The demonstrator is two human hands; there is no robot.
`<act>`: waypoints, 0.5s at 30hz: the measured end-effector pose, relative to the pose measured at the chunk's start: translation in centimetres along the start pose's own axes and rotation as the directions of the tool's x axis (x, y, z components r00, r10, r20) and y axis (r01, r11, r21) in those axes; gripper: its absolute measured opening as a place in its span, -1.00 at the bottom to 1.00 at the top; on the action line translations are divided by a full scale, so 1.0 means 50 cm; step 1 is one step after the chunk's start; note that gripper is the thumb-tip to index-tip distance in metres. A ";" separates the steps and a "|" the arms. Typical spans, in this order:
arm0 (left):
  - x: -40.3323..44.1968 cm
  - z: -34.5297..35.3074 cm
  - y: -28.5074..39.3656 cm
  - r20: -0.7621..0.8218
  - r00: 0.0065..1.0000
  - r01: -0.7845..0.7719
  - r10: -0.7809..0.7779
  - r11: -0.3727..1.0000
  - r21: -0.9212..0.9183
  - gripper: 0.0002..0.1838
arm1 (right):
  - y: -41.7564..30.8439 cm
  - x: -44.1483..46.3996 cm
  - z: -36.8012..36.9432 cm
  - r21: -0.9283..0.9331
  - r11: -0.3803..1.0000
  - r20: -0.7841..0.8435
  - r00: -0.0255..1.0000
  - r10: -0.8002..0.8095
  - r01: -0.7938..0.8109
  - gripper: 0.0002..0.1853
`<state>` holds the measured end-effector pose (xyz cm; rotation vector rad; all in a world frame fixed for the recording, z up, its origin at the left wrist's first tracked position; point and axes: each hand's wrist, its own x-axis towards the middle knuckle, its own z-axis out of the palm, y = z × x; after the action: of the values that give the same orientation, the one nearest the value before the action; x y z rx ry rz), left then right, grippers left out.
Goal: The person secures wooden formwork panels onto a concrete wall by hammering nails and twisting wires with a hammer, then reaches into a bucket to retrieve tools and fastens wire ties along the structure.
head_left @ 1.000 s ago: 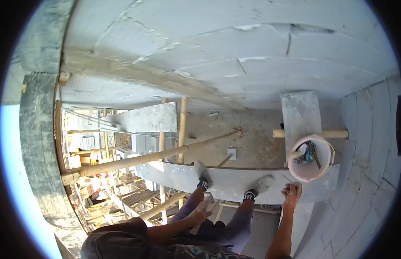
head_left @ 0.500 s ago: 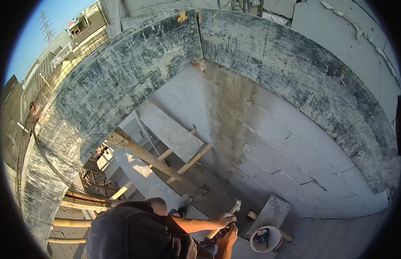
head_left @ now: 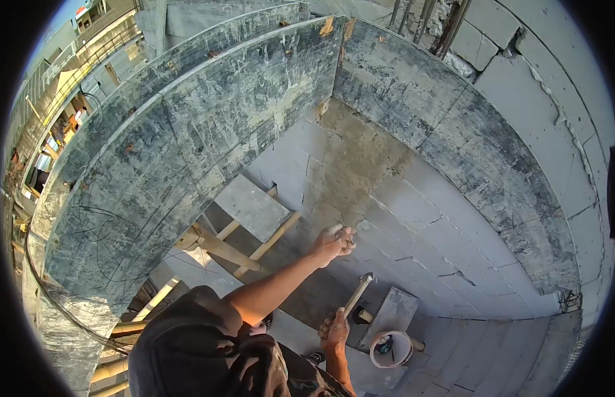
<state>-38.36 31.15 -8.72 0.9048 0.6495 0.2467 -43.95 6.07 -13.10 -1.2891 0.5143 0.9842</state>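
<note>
My left hand (head_left: 334, 245) is raised in front of the block wall (head_left: 420, 228), its fingers pinched together on something small and thin that I cannot make out. Lower down, my right hand (head_left: 335, 329) is wrapped round the wooden handle of a hammer (head_left: 356, 296), whose metal head points up toward the wall. To the right of that hand, a pale bucket (head_left: 403, 351) holds tools that are too small to tell apart. A short board (head_left: 395, 313) lies just behind the bucket.
Large stained formwork panels rise on the left (head_left: 208, 126) and along the wall's top at the right (head_left: 459, 139). Wooden poles (head_left: 229, 251) and a grey board (head_left: 253, 207) are below. A loose cable (head_left: 59, 308) hangs at the far left.
The view has swung up to the wall and panels. The hammer has passed from my left hand to my right. My hands, together half a second ago, are apart, the left one raised.
</note>
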 end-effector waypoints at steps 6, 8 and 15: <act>0.178 -0.049 0.345 0.163 0.966 -0.125 0.199 0.916 -0.381 -0.67 | 0.039 -0.093 0.022 -0.147 0.967 -0.033 0.976 -0.214 0.207 -0.66; 0.234 -0.066 0.405 0.193 0.955 -0.102 0.224 0.863 -0.495 -0.73 | 0.054 -0.117 0.029 -0.180 0.956 -0.042 0.970 -0.241 0.230 -0.67; 0.318 -0.102 0.493 0.267 0.950 0.052 0.163 0.759 -0.649 -0.84 | 0.077 -0.154 0.057 -0.231 0.951 -0.051 0.973 -0.224 0.207 -0.67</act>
<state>-27.41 56.72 1.90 0.2679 0.2023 0.3496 -51.71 6.25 -8.39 -1.5550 0.3174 0.8281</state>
